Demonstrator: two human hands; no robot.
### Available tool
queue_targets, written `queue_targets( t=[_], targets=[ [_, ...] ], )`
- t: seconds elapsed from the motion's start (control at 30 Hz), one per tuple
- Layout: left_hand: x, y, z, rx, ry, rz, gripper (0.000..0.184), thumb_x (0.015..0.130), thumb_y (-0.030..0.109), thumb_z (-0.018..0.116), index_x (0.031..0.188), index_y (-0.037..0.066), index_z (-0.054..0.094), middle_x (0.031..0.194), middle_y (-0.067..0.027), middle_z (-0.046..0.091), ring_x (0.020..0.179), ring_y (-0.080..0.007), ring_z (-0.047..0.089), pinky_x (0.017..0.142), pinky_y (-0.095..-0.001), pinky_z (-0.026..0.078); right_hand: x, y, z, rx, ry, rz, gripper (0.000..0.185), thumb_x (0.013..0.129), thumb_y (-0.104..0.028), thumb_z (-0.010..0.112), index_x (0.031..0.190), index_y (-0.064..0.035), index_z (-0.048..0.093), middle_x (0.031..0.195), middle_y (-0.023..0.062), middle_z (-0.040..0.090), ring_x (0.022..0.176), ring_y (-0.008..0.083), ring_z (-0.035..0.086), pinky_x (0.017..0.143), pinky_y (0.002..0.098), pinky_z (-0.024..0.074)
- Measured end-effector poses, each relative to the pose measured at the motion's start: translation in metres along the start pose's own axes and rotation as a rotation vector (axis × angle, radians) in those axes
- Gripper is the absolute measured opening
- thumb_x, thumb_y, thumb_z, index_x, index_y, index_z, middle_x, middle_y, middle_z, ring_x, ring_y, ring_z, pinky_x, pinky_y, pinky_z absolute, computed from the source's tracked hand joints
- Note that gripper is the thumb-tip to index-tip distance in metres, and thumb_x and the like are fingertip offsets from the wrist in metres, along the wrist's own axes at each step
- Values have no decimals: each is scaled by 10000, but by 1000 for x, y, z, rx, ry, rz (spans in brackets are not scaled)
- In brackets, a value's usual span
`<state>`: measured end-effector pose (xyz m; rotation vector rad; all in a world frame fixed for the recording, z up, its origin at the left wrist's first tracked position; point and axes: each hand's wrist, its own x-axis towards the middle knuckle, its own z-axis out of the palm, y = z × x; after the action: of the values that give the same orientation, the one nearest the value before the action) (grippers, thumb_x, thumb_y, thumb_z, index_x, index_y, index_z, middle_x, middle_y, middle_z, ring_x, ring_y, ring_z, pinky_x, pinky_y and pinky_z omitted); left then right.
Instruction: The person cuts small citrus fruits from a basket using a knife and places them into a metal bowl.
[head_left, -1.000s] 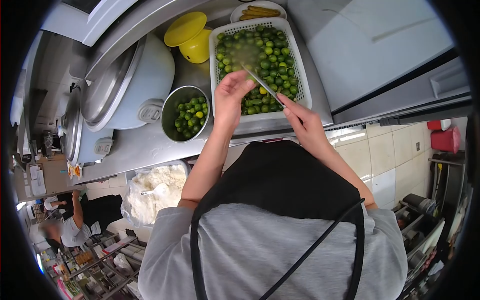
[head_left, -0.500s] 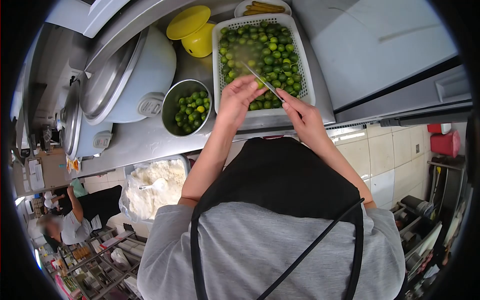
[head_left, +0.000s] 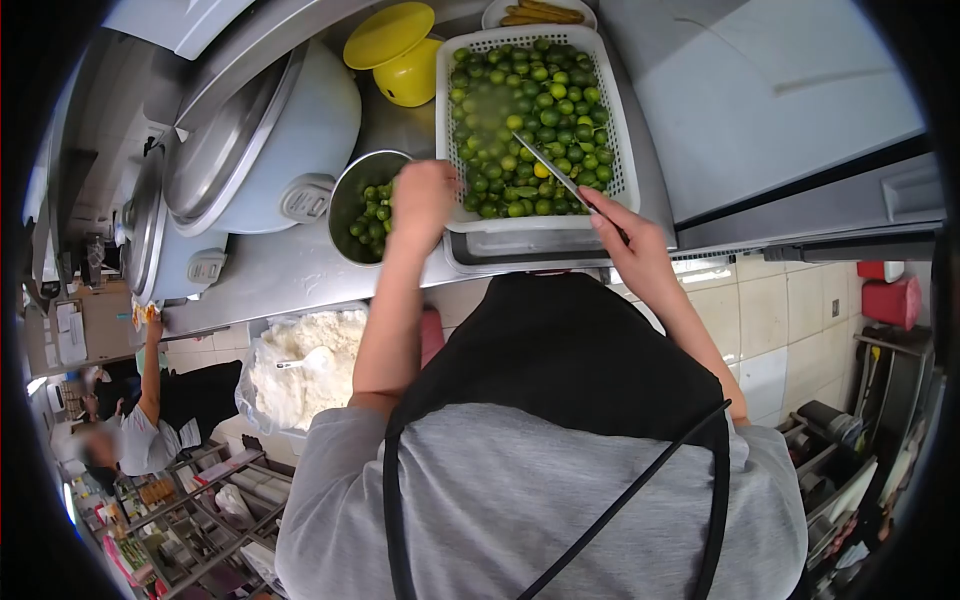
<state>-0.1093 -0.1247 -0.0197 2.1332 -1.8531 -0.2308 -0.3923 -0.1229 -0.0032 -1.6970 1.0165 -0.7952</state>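
My right hand (head_left: 632, 240) grips a knife (head_left: 552, 170), its blade slanting up and left over small green limes (head_left: 545, 117). Those limes fill a white perforated basket (head_left: 625, 160). My left hand (head_left: 424, 203) is between the basket and a round steel pot (head_left: 340, 235), covering part of the pot's right rim. Motion smears its fingers, so whether it holds a lime cannot be made out. More green limes (head_left: 372, 222) lie inside the pot. Under the basket's near edge a metal tray (head_left: 530, 245) shows.
Large rice cookers (head_left: 290, 140) stand on the left of the steel counter (head_left: 270, 275). Behind are a yellow container (head_left: 408, 80) and a plate (head_left: 492, 14) of long brown pieces. Below sits a bagged tub of white powder (head_left: 325, 345) with a scoop. A co-worker (head_left: 145, 435) stands far left.
My left hand has moved left from the knife to the pot's rim. The knife in my right hand has shifted slightly right and down. The co-worker's arm now reaches up to the counter.
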Motion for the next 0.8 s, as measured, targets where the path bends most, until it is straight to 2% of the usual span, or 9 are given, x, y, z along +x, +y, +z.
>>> queue_targets(
  t=[0.03,0.1,0.2,0.23,0.27,0.33,0.37,0.57,0.8],
  targets=[
    [6,15,18,231,-93,-15,200,690,185,706,790,15,673,758,-165,645,749,-307,638,712,-375,508,1,-4,0,22,-30,20,330,929,-160,498,1238,-47,523,1178,105,592,1087,161,545,916,259,395],
    [10,36,41,424,-89,-11,83,700,91,635,719,16,666,772,-138,652,810,-288,636,662,-360,539,1,-9,-1,3,-26,16,329,929,-159,497,1237,-48,523,1175,101,594,1081,155,545,914,256,396],
    [16,33,50,425,-76,9,83,710,80,613,738,23,666,797,-132,655,811,-272,639,665,-345,539,0,-13,-4,-2,16,15,316,922,-150,503,1221,-53,535,1151,123,602,1036,183,577,875,268,424],
    [17,34,40,332,-117,-49,160,705,46,636,858,7,664,826,-146,650,785,-232,638,651,-314,529,-1,-13,-5,11,47,16,304,915,-141,509,1206,-58,545,1130,148,608,997,219,608,838,284,453],
    [17,28,37,335,-118,-41,160,705,46,636,858,7,664,826,-146,650,785,-232,638,651,-314,529,-2,-13,-5,13,55,18,304,915,-141,509,1206,-58,545,1130,148,608,997,219,608,838,284,453],
    [11,19,30,-714,69,-67,302,697,31,688,992,-12,635,848,-138,644,758,-165,622,653,-282,511,-5,-11,-3,77,76,26,304,920,-144,502,1210,-60,543,1133,144,609,1001,201,602,845,284,449],
    [9,18,27,-1004,9,-122,388,711,23,717,1080,-12,603,866,-104,635,756,-116,596,682,-256,490,-6,-10,0,78,80,29,304,920,-144,502,1210,-60,543,1133,144,609,1001,201,602,845,284,449],
    [-5,53,4,-1560,2,-169,317,794,-32,624,1108,-18,577,951,-50,588,853,-109,568,822,-304,508,-4,-3,13,82,-2,-37,312,924,-169,495,1214,-65,542,1121,161,611,1003,217,605,844,291,451],
    [-6,57,11,-1530,103,-143,253,796,-19,632,1045,-21,590,917,-53,604,838,-126,589,834,-331,517,-1,-1,15,37,12,-73,314,919,-183,501,1207,-68,548,1071,181,624,949,248,626,808,301,466]
  ],
)
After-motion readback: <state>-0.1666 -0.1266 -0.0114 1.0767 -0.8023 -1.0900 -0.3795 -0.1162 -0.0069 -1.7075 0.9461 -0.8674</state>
